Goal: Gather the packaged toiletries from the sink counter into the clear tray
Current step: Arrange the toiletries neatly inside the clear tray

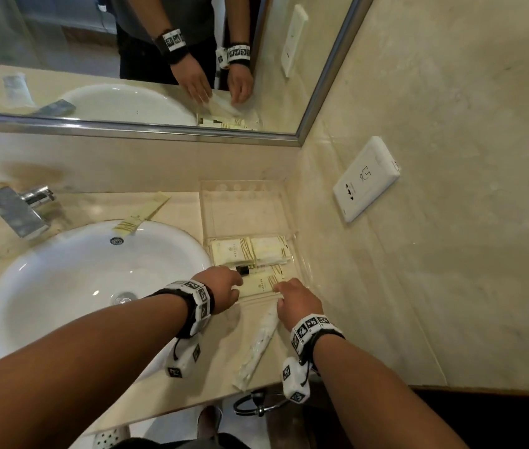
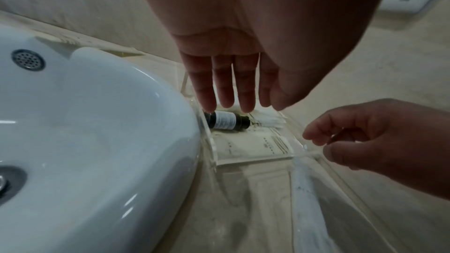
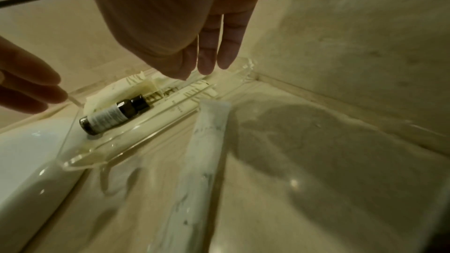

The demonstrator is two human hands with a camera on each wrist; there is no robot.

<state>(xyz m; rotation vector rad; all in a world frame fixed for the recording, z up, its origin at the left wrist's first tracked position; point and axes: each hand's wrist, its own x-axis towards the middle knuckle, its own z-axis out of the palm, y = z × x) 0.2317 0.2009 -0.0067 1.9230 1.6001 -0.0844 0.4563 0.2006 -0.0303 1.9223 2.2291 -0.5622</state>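
The clear tray [image 1: 243, 215] stands on the counter right of the sink, against the corner wall. Several cream packets [image 1: 250, 251] and a small dark bottle [image 1: 243, 271] lie in its near half. My left hand [image 1: 234, 280] hovers over the bottle [image 2: 226, 122] with straight fingers and holds nothing. My right hand [image 1: 281, 291] hangs over the tray's near right corner, fingers relaxed and empty [image 3: 202, 72]. A long white packet [image 1: 256, 345] lies on the counter just in front of the tray [image 3: 102, 161]. Another cream packet [image 1: 143, 215] lies behind the sink rim.
The white sink basin [image 1: 88, 280] fills the left of the counter, with a chrome faucet [image 1: 20, 209] behind it. A mirror [image 1: 127, 59] covers the back wall. A white socket panel [image 1: 365, 179] sits on the right wall. A towel ring [image 1: 260, 405] hangs under the counter edge.
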